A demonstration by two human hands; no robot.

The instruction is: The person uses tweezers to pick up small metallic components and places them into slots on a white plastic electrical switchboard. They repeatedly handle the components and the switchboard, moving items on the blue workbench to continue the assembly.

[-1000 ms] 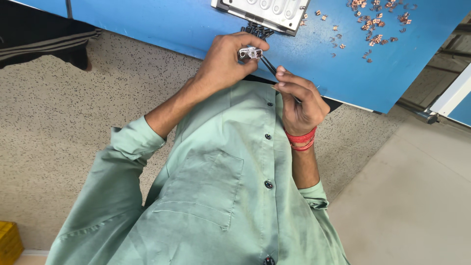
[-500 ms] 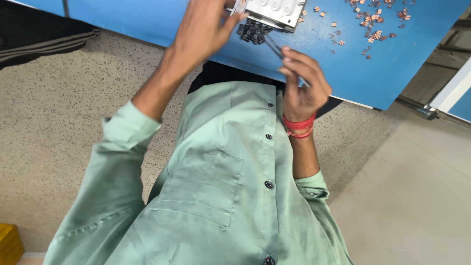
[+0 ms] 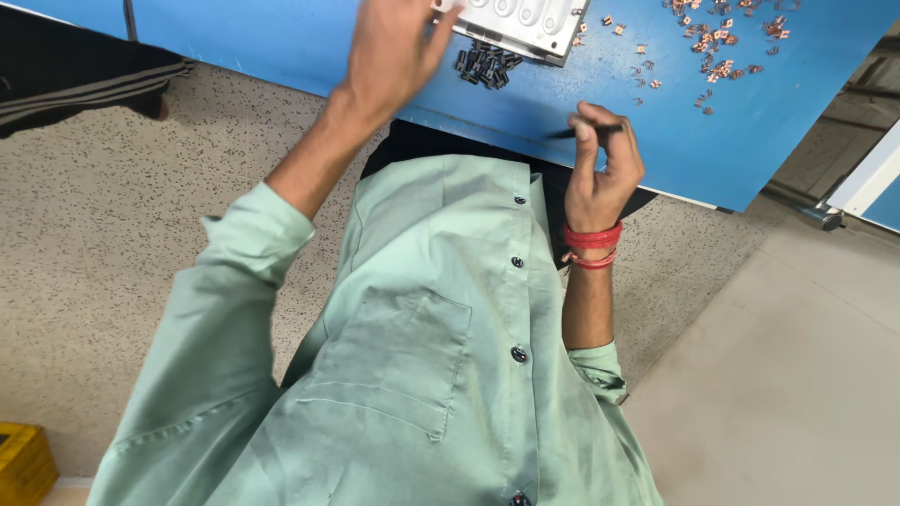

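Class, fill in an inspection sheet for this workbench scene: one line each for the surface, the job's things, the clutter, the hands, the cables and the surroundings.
Surface: blue table, speckled floor below.
Job's things: thin dark tool; grey metal tray with oval hollows; small pile of black parts beside it.
Clutter: small copper-coloured pieces scattered at the far right of the table.
Hands: left hand reaches up to the tray's edge, grip unclear; right hand closed on the tool, red threads on the wrist.
Cables: nothing seen.
Surroundings: yellow crate on the floor at lower left; green shirt fills the foreground.
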